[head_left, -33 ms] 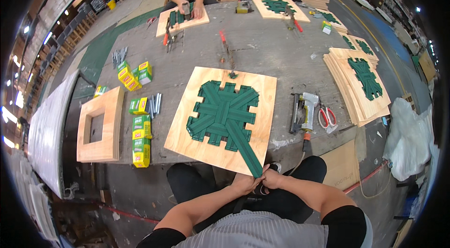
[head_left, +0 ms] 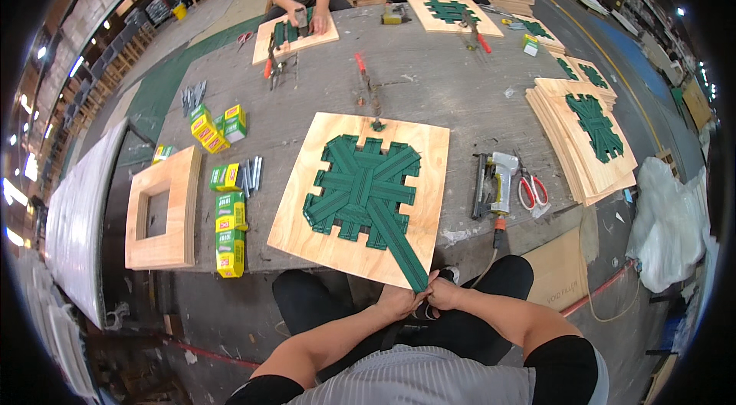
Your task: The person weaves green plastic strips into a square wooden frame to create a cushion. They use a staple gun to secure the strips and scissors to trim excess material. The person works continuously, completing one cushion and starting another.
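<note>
A square plywood board (head_left: 305, 209) lies in front of me at the table's near edge, one corner toward me. Green woven webbing straps (head_left: 360, 183) criss-cross over its middle, their folded ends around the opening. One long strap (head_left: 400, 248) runs diagonally off the near corner to my hands. My left hand (head_left: 400, 301) is closed at that strap's end, fingers pinched together. Right beside it, my right hand (head_left: 445, 292) also pinches the end, the two hands touching. Exactly how the fingers grip is partly hidden.
Right of the board lie a staple gun (head_left: 497, 184) with a hose and red-handled scissors (head_left: 532, 189). Staple boxes (head_left: 230, 211) and stacked wooden frames (head_left: 136, 213) stand left. Pliers (head_left: 368, 83) lie beyond the board. Finished boards (head_left: 560, 137) are piled right. Two people work opposite.
The whole view has shifted very slightly. Both hands keep hold of the strap end at the board's near corner.
</note>
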A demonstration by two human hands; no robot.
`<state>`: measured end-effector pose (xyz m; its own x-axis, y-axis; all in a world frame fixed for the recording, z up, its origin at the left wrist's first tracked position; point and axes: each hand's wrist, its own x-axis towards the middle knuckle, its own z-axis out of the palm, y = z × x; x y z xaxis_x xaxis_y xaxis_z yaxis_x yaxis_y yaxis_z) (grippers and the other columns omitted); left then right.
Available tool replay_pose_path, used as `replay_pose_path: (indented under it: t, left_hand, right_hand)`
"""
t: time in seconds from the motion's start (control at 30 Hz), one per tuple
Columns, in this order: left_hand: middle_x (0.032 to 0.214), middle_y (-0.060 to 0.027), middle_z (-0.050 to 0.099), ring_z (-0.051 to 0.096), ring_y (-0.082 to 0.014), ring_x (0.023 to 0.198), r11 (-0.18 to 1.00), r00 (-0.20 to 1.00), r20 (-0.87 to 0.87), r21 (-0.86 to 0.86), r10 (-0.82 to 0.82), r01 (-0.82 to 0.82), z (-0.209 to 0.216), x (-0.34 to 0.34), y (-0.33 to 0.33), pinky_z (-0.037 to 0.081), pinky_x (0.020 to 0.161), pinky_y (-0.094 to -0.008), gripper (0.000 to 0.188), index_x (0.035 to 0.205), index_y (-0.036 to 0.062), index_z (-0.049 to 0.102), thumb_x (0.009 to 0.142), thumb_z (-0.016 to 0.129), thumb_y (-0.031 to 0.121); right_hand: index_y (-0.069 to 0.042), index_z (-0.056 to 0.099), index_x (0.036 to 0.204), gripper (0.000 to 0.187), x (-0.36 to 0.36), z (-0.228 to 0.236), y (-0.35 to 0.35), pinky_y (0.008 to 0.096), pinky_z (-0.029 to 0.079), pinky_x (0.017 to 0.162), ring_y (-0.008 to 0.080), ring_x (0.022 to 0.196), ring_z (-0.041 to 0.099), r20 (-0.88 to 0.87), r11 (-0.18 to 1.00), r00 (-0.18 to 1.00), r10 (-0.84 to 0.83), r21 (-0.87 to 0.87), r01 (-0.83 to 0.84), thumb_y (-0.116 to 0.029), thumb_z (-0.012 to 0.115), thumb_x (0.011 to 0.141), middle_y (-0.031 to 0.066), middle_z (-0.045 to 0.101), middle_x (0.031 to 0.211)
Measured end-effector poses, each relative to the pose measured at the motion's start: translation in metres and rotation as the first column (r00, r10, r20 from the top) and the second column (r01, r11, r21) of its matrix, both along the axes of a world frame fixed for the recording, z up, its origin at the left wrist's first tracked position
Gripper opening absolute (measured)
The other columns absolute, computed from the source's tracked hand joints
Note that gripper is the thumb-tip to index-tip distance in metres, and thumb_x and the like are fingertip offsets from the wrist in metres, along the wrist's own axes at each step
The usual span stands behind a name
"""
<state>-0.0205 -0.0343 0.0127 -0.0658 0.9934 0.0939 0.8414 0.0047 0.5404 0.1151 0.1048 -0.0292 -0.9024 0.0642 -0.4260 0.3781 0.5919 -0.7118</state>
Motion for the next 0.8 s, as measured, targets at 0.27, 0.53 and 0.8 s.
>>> replay_pose_path:
  t: [0.27,0.53,0.8]
  left_hand:
    - [0.144,-0.0118,0.063,0.059,-0.0353,0.131,0.999,0.989,-0.147,0.030,0.022,-0.018,-0.012,-0.002,0.003,0.046,0.108,-0.0541,0.044,0.140,0.0127,0.065,0.102,0.061,0.033]
    - [0.141,-0.0116,0.065,0.064,-0.0353,0.123,0.999,0.999,-0.049,-0.052,-0.001,-0.001,-0.029,-0.003,0.002,0.051,0.100,-0.0517,0.039,0.132,0.0089,0.068,0.101,0.064,0.031]
    - [0.119,-0.0135,0.073,0.068,-0.0374,0.109,0.998,0.999,-0.042,0.056,0.028,-0.025,-0.029,-0.008,0.005,0.053,0.093,-0.0514,0.033,0.123,0.0103,0.071,0.101,0.064,0.034]
  right_hand:
    - [-0.002,0.073,0.097,0.028,0.015,0.093,0.046,0.0492,0.056,0.085,0.0378,0.095,0.073,-0.097,0.973,0.985,-0.143,0.166,0.158,-0.024,0.057,0.098,0.0226,0.074,0.097]
    - [0.008,0.071,0.099,0.050,-0.017,0.152,0.207,0.0514,0.055,0.087,0.0431,0.101,0.072,-0.236,0.387,0.650,-0.722,0.641,0.663,-0.042,0.072,0.093,0.0295,0.073,0.100]
    - [0.003,0.068,0.093,0.026,-0.030,0.130,0.222,0.0401,0.056,0.057,0.0215,0.064,0.067,-0.234,0.172,0.186,-0.954,0.077,0.982,-0.014,0.082,0.078,0.0135,0.069,0.083]
